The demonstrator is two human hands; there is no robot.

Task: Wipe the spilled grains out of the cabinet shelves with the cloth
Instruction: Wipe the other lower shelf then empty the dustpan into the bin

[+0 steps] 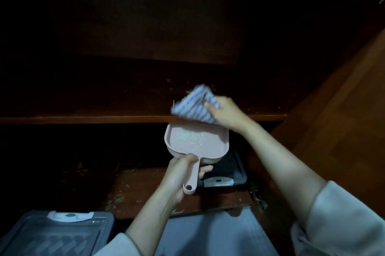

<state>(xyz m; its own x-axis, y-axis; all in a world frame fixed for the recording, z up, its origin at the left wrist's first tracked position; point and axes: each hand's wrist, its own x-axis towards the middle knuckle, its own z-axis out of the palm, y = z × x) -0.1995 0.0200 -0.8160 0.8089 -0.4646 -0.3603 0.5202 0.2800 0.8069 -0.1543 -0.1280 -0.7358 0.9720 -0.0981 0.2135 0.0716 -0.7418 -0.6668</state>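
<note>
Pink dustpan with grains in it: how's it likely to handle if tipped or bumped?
Probably stiff and light: the dustpan looks like moulded plastic, and the left hand holds it level by the handle alone. The grains lie loose on its smooth floor, so a tilt would likely send them sliding.

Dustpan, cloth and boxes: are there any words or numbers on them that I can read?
No, there is nothing to read here.
On the dustpan: nothing, plain pink.
On the cloth: only stripes, and they are blurred.
On the grey box at the lower left: no label shows.
On the dark box under the dustpan: no label shows.
On the shelf: bare wood, too dark farther in to tell.
</note>
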